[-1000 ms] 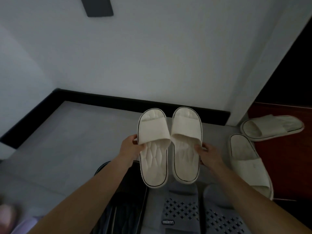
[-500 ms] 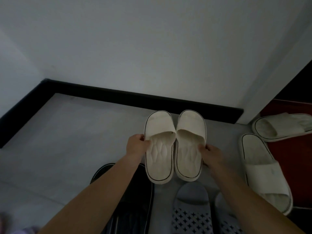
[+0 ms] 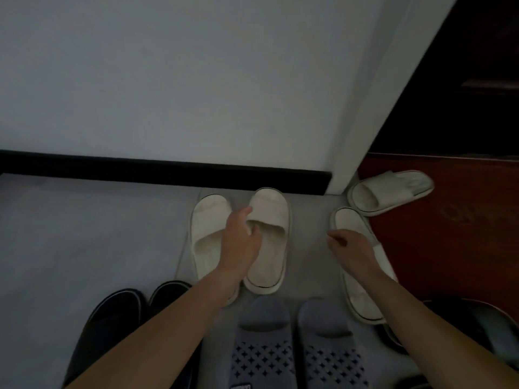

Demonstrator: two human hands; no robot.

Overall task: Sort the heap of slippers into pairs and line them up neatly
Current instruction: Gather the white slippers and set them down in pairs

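A: Plain pale wall (image 3: 196,74) across the top of frame, black baseboard (image 3: 168,172) running along its foot.
B: Grey floor (image 3: 84,234) spread over the lower left. White door frame (image 3: 379,122) slanting up at right.
A: Beyond it, reddish-brown wood floor (image 3: 463,234) at right, dark doorway (image 3: 477,66) in the upper right corner.

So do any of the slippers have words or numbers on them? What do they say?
Nothing here reads clearly.
Grey slipper: small label at the picture's bottom edge, cut off and too blurred to read.
Red-brown floor: faint mark, too dim to read.
Cream slipper pinched by the left hand: no writing shows.
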